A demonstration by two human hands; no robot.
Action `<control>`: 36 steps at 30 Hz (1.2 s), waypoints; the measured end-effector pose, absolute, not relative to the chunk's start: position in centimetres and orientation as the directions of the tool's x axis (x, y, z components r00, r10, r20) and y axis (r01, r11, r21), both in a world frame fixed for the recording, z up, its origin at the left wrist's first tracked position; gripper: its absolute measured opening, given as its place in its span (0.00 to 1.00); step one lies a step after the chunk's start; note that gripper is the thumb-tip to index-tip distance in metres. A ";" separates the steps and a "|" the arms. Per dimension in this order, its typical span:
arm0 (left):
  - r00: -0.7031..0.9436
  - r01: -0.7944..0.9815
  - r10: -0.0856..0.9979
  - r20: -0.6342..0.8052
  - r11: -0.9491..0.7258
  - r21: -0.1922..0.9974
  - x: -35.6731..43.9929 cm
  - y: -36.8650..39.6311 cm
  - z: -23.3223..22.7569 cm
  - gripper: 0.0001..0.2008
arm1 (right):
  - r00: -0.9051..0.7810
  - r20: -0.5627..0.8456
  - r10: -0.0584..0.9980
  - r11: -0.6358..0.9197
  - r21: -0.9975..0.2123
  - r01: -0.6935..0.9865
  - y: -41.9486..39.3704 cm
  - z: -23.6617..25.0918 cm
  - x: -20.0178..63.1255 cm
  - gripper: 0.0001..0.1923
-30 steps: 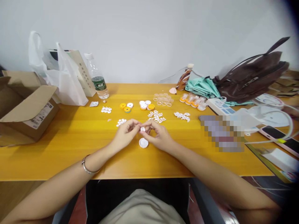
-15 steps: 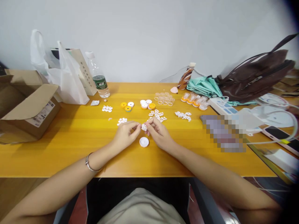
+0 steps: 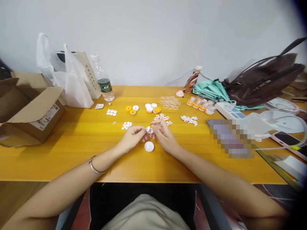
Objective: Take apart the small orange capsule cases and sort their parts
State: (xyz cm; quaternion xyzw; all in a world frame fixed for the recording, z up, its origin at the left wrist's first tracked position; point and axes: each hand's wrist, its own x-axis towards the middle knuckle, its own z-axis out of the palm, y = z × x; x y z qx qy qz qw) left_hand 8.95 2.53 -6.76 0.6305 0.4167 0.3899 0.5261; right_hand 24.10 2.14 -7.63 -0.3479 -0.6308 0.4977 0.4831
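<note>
A small white openwork plastic piece (image 3: 150, 129) is held up between both hands over the table. My left hand (image 3: 134, 136) pinches its left side with thumb and fingers. My right hand (image 3: 165, 136) is closed on its right side, the index finger raised a little above it. Just below the hands lies a round white plastic disc (image 3: 149, 146), flat on the table. Beyond the fingers is a loose pile of white openwork pieces (image 3: 164, 118), partly hidden by my right hand. Small white round pieces (image 3: 126, 125) lie beyond my left hand.
Farther back sit yellow and white discs (image 3: 132, 112), clear rings (image 3: 170, 103) and orange-based clear domes (image 3: 200, 104). On the left stand a cardboard box (image 3: 31, 118) and a water bottle (image 3: 105, 84). A power strip (image 3: 231, 111) and brown bag (image 3: 263, 80) occupy the right.
The white piece has turned between my fingers and now shows a different side. My right index finger has lifted from it. The whole view has shifted slightly.
</note>
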 end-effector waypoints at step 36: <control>0.179 -0.053 0.959 0.218 -0.212 0.976 7.7 2.8 -5.7 0.14 | -0.198 0.315 0.928 0.321 -0.947 -0.003 3.2 -6.6 25.4 0.09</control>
